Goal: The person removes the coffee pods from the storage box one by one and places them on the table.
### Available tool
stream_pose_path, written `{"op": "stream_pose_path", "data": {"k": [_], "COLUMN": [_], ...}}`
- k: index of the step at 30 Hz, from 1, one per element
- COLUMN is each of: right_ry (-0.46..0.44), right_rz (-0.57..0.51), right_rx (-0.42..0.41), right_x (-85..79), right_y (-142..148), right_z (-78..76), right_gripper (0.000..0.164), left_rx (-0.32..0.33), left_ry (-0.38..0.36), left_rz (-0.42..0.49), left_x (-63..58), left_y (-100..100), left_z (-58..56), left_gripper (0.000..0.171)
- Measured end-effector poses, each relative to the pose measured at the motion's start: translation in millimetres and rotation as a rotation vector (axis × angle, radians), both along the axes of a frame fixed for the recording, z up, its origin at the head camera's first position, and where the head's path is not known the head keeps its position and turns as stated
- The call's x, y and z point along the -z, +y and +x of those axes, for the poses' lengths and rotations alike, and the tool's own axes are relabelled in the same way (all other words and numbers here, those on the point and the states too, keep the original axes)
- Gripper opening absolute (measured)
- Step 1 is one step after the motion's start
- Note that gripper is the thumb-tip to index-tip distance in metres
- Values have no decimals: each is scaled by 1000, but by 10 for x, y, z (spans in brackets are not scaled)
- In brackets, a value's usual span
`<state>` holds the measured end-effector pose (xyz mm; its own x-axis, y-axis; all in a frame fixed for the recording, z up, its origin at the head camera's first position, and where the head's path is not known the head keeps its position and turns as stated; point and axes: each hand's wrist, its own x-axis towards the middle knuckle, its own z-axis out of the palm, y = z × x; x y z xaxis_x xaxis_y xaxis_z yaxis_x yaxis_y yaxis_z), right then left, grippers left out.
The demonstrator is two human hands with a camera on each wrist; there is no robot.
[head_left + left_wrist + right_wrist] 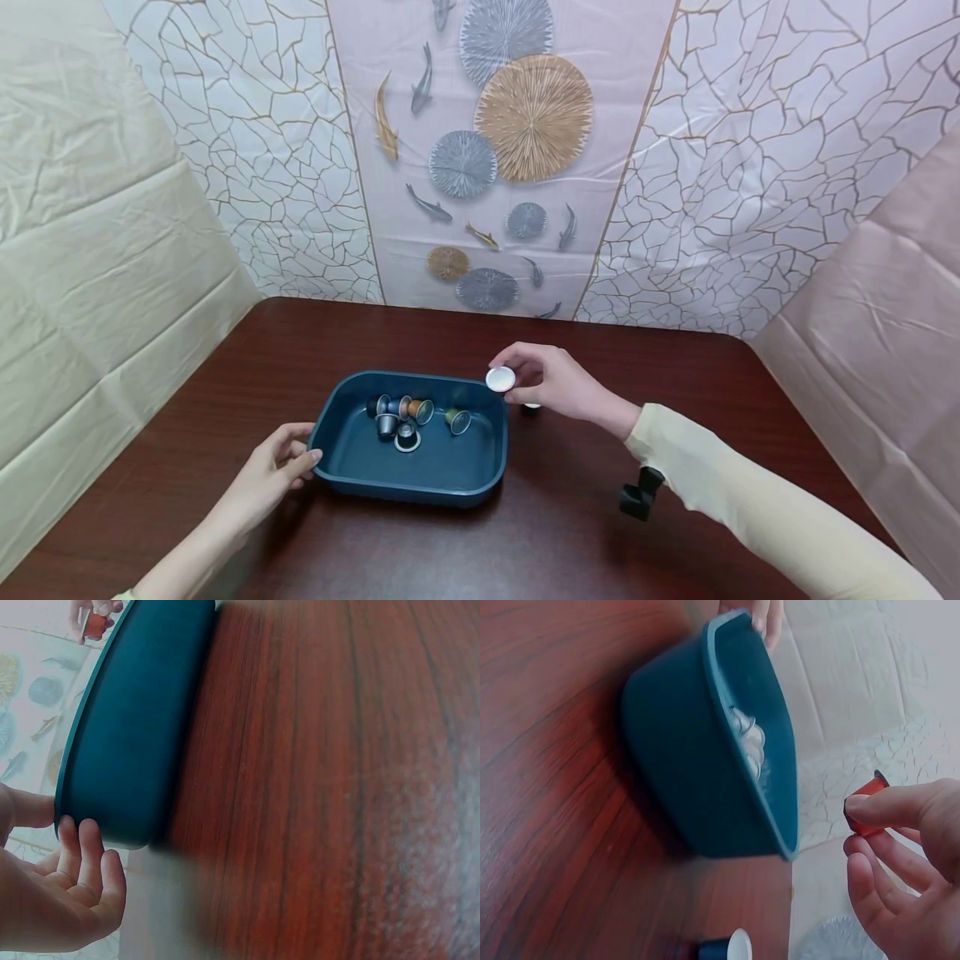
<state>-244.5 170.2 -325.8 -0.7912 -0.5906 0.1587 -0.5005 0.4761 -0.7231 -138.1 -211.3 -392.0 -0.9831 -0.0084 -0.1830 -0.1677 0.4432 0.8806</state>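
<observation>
My right hand (551,385) pinches a red coffee capsule (868,804) between thumb and fingers, above the right rim of the blue plastic basin (408,483). In the head view the capsule's pale round lid (500,379) faces up toward the camera. My left hand (273,467) grips the basin's left rim, thumb on one side and fingers against the outer wall. Several capsules lie in the basin: an orange one (420,410), a greenish one (457,421), a silver-grey one (387,427), a black one (407,437) and others beside them.
A dark capsule (718,949) with a white lid lies on the brown wooden table (570,517), just right of the basin and partly hidden under my right hand in the head view. A black strap mount (641,493) hangs at the right wrist. Patterned cloth (480,208) stands behind the table.
</observation>
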Motion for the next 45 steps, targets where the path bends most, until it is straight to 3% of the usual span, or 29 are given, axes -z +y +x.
{"op": "stream_pose_path", "data": {"k": [23, 37, 45], "right_ry": [90, 34, 38], "right_rz": [64, 110, 120], "right_rx": [133, 239, 243], "right_x": [328, 547, 648], "right_y": [499, 755, 840], "right_z": [-151, -228, -265], "right_gripper": [39, 42, 39], "left_rx": [5, 3, 8], "left_ry": [7, 10, 5], "left_rz": [5, -3, 2], "left_x": [15, 23, 26], "left_y": [0, 1, -5], "left_z": [9, -3, -5], "left_gripper": [49, 49, 50]}}
